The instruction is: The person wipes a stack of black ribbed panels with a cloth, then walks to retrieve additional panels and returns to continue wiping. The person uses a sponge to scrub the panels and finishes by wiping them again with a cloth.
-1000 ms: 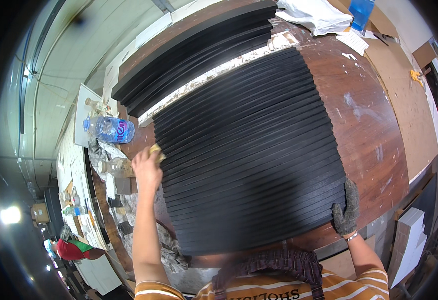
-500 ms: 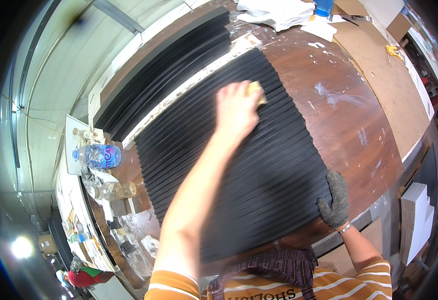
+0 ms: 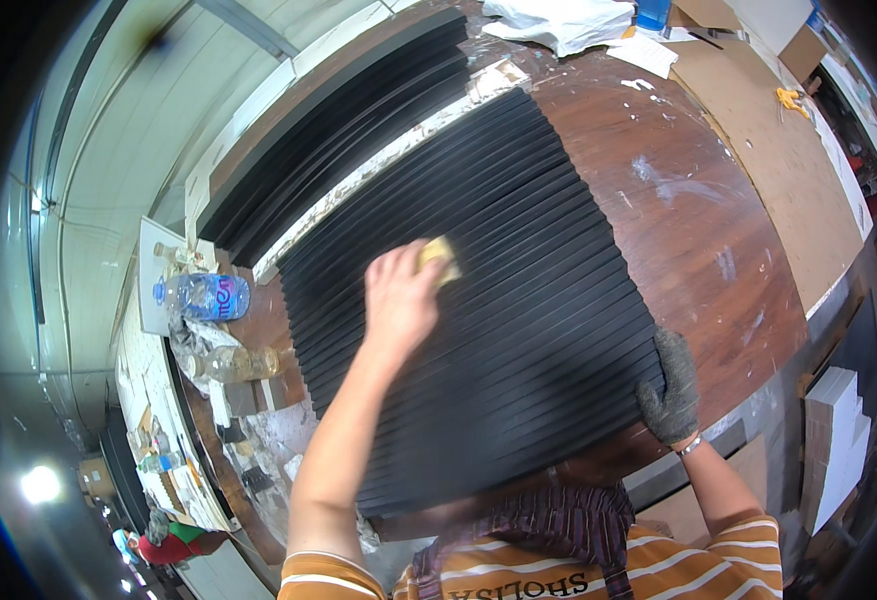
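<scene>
Rows of long black ridged strips lie side by side across the brown table. My bare left hand is closed on a yellow sponge, pressed to the strips left of their middle. At their near right corner, my right hand in a dark grey knitted glove holds the strips' ends, its thumb on one side and the fingers along the outer edge. What the gloved fingertips touch underneath is hidden.
Beyond a white-stained bar lie more black mouldings. A plastic bottle and a clear jar stand at the left. Cardboard covers the right side of the table; white boards stand beside it. Another person is far left.
My left hand has moved the sponge left and toward me over the strips. My gloved right hand stays at the same corner.
</scene>
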Demonstrator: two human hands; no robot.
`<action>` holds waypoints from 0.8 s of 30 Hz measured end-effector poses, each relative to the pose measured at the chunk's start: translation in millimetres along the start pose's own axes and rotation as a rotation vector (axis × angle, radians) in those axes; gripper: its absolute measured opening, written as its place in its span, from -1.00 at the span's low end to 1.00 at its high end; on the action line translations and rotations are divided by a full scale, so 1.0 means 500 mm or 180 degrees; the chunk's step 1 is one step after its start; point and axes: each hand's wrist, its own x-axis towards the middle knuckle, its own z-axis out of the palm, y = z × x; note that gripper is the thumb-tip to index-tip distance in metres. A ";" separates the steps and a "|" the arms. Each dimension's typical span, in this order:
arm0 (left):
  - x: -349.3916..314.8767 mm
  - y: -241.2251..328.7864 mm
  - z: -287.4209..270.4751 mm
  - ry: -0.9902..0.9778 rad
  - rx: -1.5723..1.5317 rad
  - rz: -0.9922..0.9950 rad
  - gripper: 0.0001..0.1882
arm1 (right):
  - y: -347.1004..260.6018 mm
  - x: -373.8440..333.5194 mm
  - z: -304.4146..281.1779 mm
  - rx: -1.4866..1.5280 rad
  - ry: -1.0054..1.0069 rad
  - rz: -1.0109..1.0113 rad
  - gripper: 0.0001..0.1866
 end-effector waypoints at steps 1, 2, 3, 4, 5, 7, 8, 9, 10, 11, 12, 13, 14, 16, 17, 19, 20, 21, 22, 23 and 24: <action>-0.052 -0.034 -0.015 -0.0022 0.0148 -0.0111 -0.54 | 0.000 0.000 0.001 0.0034 -0.0009 0.0005 -0.24; -0.104 -0.069 -0.030 -0.0074 0.0132 -0.0344 -0.57 | 0.000 0.001 0.001 0.0052 0.0026 -0.0025 -0.24; -0.156 -0.104 -0.044 0.0022 0.0162 -0.0445 -0.60 | 0.000 0.001 0.002 0.0072 0.0062 -0.0056 -0.24; -0.207 -0.137 -0.059 -0.0096 0.0273 -0.0717 -0.60 | 0.000 0.001 0.003 0.0098 0.0128 -0.0142 -0.24; -0.256 -0.168 -0.073 -0.0070 0.0401 -0.0843 -0.60 | 0.000 0.000 0.004 0.0090 0.0098 -0.0085 -0.24; -0.343 -0.223 -0.105 -0.0339 0.0677 -0.1371 -0.56 | 0.001 -0.002 0.005 0.0086 0.0103 -0.0079 -0.23; -0.379 -0.244 -0.120 -0.0394 0.0872 -0.1574 -0.55 | 0.001 -0.003 0.005 0.0057 0.0084 -0.0076 -0.24; -0.409 -0.259 -0.134 -0.0628 0.1058 -0.1920 -0.53 | 0.002 -0.004 0.005 0.0026 0.0067 -0.0068 -0.24; -0.429 -0.268 -0.146 -0.0679 0.1172 -0.2107 -0.52 | 0.003 -0.005 0.005 -0.0011 0.0083 -0.0077 -0.24; -0.437 -0.271 -0.154 -0.0745 0.1269 -0.2274 -0.56 | 0.004 -0.006 0.005 -0.0042 0.0062 -0.0088 -0.24; -0.433 -0.267 -0.157 -0.0469 0.1129 -0.2053 -0.57 | 0.005 -0.007 0.005 -0.0080 0.0075 -0.0121 -0.24; -0.416 -0.256 -0.155 -0.0449 0.0997 -0.2086 -0.58 | 0.005 -0.007 0.005 -0.0137 0.0096 -0.0170 -0.24; -0.387 -0.237 -0.147 -0.0195 0.0819 -0.1739 -0.58 | 0.006 -0.007 0.005 -0.0131 0.0101 -0.0164 -0.24; -0.295 -0.177 -0.113 0.0122 0.0565 -0.1223 -0.60 | 0.007 -0.008 0.006 -0.0182 0.0134 -0.0200 -0.24; -0.237 -0.137 -0.090 0.0314 0.0531 -0.0904 -0.60 | 0.007 -0.008 0.007 -0.0153 0.0136 -0.0185 -0.25; -0.114 -0.048 -0.043 0.0574 0.0211 -0.0289 -0.64 | 0.006 -0.008 0.009 -0.0145 0.0165 -0.0156 -0.25; -0.062 0.003 -0.021 0.0636 0.0091 -0.0076 -0.66 | 0.005 -0.008 0.009 -0.0115 0.0151 -0.0141 -0.25; -0.014 0.050 -0.001 0.0635 -0.0106 0.0062 -0.67 | 0.004 -0.008 0.009 -0.0087 0.0150 -0.0101 -0.25; 0.022 0.095 0.016 0.0553 -0.0254 0.0125 -0.65 | 0.003 -0.007 0.009 -0.0052 0.0179 -0.0113 -0.25; 0.051 0.129 0.029 0.0415 -0.0323 0.0175 -0.64 | 0.002 -0.007 0.008 -0.0060 0.0155 -0.0075 -0.25; 0.066 0.143 0.037 0.0263 -0.0385 0.0161 -0.63 | 0.001 -0.006 0.008 -0.0057 0.0161 -0.0096 -0.25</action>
